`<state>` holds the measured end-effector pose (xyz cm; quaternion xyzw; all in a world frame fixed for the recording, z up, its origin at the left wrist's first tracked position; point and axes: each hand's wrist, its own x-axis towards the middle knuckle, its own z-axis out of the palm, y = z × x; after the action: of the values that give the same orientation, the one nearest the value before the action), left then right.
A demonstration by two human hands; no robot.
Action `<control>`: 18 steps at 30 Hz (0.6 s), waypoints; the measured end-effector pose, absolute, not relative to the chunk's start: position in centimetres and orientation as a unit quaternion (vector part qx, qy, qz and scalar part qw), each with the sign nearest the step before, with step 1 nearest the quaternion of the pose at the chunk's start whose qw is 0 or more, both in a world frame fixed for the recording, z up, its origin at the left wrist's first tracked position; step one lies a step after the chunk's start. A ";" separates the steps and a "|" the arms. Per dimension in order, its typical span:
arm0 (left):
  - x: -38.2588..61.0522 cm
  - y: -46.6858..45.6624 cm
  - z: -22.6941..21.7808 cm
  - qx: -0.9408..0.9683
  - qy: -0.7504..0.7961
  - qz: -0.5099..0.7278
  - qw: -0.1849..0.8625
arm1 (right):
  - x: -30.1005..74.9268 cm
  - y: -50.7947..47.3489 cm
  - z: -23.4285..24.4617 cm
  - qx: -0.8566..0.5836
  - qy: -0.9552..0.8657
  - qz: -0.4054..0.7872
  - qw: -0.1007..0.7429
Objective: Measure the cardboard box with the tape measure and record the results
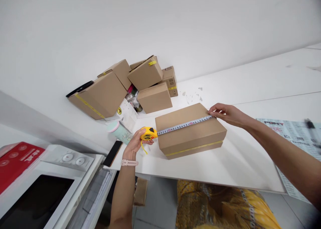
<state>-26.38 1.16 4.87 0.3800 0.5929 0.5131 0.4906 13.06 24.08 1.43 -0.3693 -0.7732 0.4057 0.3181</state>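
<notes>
A flat cardboard box [193, 135] with a yellow tape strip lies on the white table [233, 162]. A white measuring tape blade [184, 124] stretches across the box's top. My left hand [135, 142] grips the yellow tape measure case [148, 134] at the box's left edge. My right hand [225, 113] pinches the tape's end at the box's right corner.
Several cardboard boxes [117, 86] are piled at the back left against the wall. A mint cup [119, 131] and a black phone [112, 153] lie near my left hand. A printed sheet [296, 135] sits at right. A white appliance [45, 185] stands at lower left.
</notes>
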 end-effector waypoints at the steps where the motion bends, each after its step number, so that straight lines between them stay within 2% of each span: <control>1: -26.4 1.2 4.9 0.382 0.594 0.512 0.490 | 13.1 24.1 1.7 -0.373 -0.786 0.392 0.300; 8: -26.1 1.1 5.3 0.399 0.601 0.502 0.477 | 13.2 24.3 3.2 -0.361 -0.827 0.379 0.206; 18: -25.6 1.1 5.8 0.415 0.616 0.491 0.455 | 14.3 24.2 3.4 -0.311 -0.807 0.465 0.190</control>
<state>-25.64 1.06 5.83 0.4148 0.6157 0.4915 0.4554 14.26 24.18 3.38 -0.3108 -0.8070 0.4647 0.1901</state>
